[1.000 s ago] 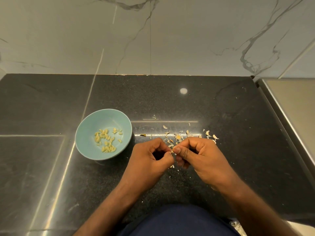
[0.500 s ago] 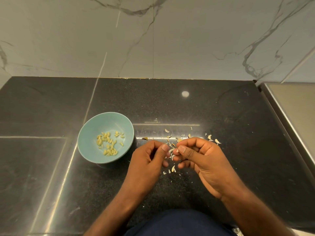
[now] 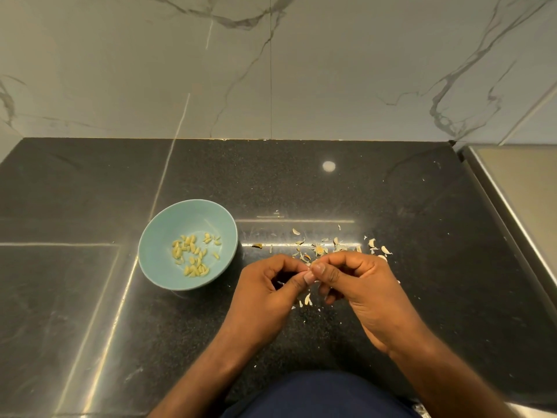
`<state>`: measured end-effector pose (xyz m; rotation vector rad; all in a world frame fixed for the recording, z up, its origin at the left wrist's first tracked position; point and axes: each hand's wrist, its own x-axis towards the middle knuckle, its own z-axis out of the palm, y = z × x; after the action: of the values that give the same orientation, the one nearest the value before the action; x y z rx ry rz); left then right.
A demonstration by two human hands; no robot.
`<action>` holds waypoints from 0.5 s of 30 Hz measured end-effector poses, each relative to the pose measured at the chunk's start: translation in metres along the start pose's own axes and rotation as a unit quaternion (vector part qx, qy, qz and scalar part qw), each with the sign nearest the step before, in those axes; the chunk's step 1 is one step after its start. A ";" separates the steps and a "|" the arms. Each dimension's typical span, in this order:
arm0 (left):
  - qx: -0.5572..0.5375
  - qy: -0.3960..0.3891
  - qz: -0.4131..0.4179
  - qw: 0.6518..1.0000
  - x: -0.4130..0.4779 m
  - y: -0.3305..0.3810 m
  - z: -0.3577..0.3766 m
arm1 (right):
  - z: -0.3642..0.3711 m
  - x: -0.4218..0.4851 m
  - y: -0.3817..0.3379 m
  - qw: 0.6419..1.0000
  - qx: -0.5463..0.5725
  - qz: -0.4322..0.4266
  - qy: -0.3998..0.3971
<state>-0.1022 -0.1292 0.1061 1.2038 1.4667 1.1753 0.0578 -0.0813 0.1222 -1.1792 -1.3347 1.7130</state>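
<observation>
Half a second back the hands were slightly apart with husk flakes dropping between them; now we see the left hand and the right hand closed up again, thumb tips touching. Fingers on both hands are curled in, and thumb and forefinger are pinched narrow on a small pale seed. It is mostly hidden at the meeting point, held in the air just above the black speckled stone desk and right of the bowl. A pale curved husk piece lies on the desk right under the hands, so we judge one bit of shell is off and the fingers are re-gripping to strip the rest. The round teal ceramic bowl has not shifted beyond camera drift, and its small heap of yellowish peeled kernels looks the same, so nothing has been dropped in yet. The scattered whitish husk scraps sit just beyond the fingers, near but apart from the bowl. Our read is mid-peel on this seed, with the kernel's transfer left into the bowl not yet done
</observation>
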 end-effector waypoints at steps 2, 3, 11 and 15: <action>-0.014 -0.004 -0.014 1.000 0.000 -0.002 0.001 | -0.001 0.002 0.000 0.999 0.029 -0.012 0.041; -0.019 -0.007 -0.021 1.000 0.000 -0.002 0.001 | -0.004 0.004 0.000 0.996 0.044 -0.024 0.068; 0.009 -0.042 -0.019 0.999 0.003 -0.005 0.000 | -0.020 0.005 -0.008 0.952 -0.288 -0.050 -0.091; 0.038 -0.047 -0.014 0.998 0.001 -0.004 -0.002 | -0.010 0.000 0.002 0.930 -0.339 -0.133 -0.056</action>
<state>-0.1046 -0.1289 0.1023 1.2691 1.4632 1.0391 0.0676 -0.0779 0.1198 -1.1833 -2.1519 1.1593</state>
